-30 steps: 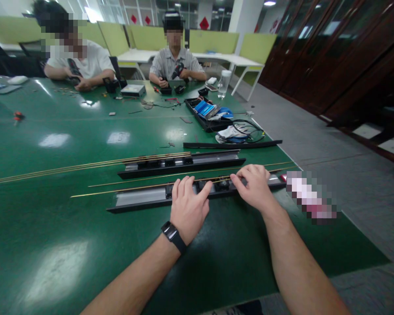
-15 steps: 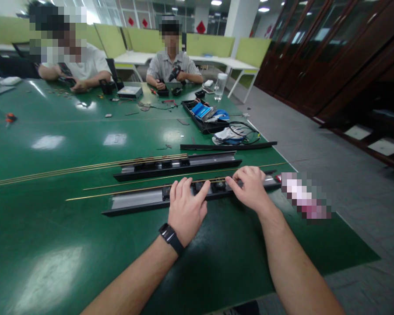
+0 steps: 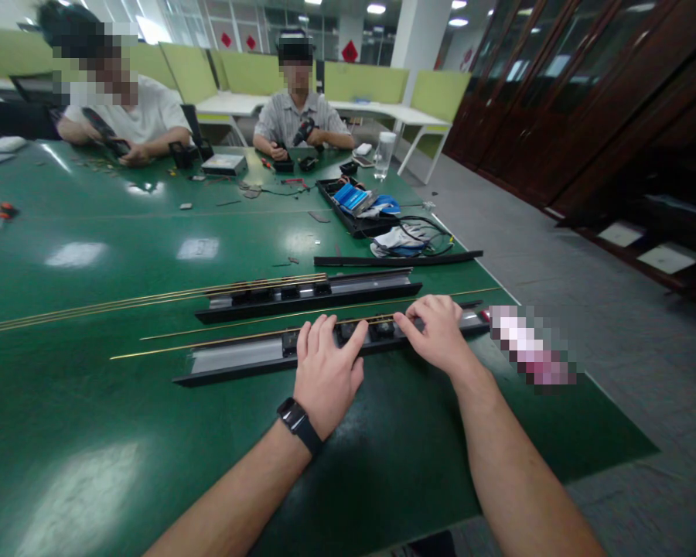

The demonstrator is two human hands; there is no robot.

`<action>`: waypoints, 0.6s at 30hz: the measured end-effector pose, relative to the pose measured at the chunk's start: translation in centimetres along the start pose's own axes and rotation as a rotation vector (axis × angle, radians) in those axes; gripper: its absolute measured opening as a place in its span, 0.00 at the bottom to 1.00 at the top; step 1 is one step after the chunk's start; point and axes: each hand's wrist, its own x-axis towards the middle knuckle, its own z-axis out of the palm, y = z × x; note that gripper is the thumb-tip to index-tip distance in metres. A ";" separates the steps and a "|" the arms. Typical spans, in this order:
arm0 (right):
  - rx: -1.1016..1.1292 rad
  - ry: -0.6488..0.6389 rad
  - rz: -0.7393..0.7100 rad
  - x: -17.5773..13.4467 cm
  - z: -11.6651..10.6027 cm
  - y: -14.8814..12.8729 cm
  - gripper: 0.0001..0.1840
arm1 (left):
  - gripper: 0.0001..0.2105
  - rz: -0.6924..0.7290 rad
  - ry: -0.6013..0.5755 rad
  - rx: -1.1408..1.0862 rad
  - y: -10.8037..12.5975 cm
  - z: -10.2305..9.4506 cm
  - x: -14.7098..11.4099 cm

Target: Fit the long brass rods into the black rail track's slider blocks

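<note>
A black-edged metal channel [image 3: 232,363] with dark block-like parts [image 3: 346,331] inside lies across the table in front of me. A thin brass rod [image 3: 209,342] runs along it and sticks out past its left end. My left hand [image 3: 328,371] rests over the channel and rod, fingers stretched and partly apart. Farther right, my right hand [image 3: 435,336] has its thumb and curled fingers closed at the rod, its fingertips partly hidden. Just behind lies another loose brass rod [image 3: 255,323].
Behind is a second channel [image 3: 307,300], with several brass rods [image 3: 121,299] laid over it. A dark strip [image 3: 397,259], gloves [image 3: 403,238] and a black tray [image 3: 339,203] lie farther back. Two people sit across the green table [image 3: 151,472], one holding a power drill [image 3: 303,131].
The whole view has shifted slightly. Both my hands stay at the same places on the channel. Across the table, the person at left now holds a dark object raised at a slant.
</note>
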 end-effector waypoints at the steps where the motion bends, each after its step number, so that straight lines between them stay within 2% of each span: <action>1: -0.003 0.003 -0.002 0.0 0.1 0.0 0.21 | 0.27 0.000 0.001 -0.002 0.0 0.0 0.0; 18: 0.035 -0.008 0.002 0.0 0.1 -0.2 0.23 | 0.29 -0.002 -0.013 -0.022 0.3 0.1 0.0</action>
